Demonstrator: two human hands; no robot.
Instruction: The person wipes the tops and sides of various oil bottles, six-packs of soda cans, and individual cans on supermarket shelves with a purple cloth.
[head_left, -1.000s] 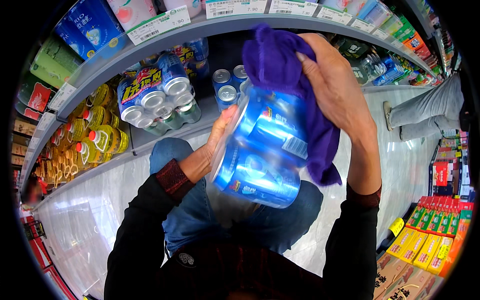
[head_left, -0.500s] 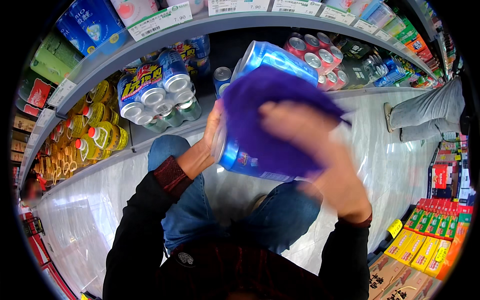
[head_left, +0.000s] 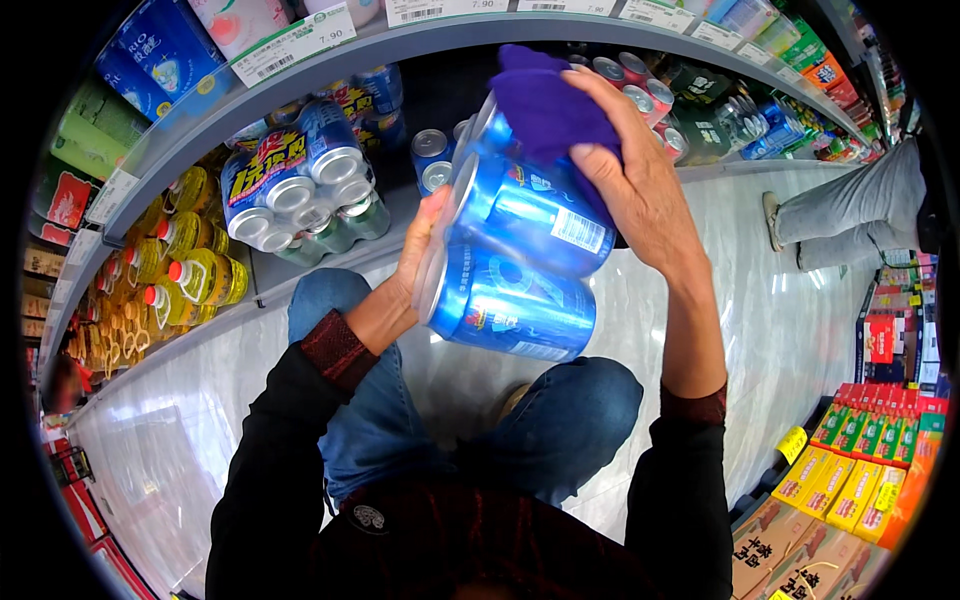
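Observation:
A shrink-wrapped pack of blue drink cans is held tilted above my knees, its can ends facing left. My left hand grips the pack at that left side, with some fingers hidden behind it. On the pack's far part lies a purple cloth. My right hand presses the cloth against the cans, thumb and fingers closed on it. The cloth covers the upper right part of the pack.
On the low shelf stand a wrapped can pack, blue cans, red cans and yellow oil bottles. A shelf edge with price tags curves above. Another person's legs are at the right, near stacked boxes.
My right hand has moved the purple cloth up and away from me, uncovering the nearer cans. My left hand still holds the pack at its left side.

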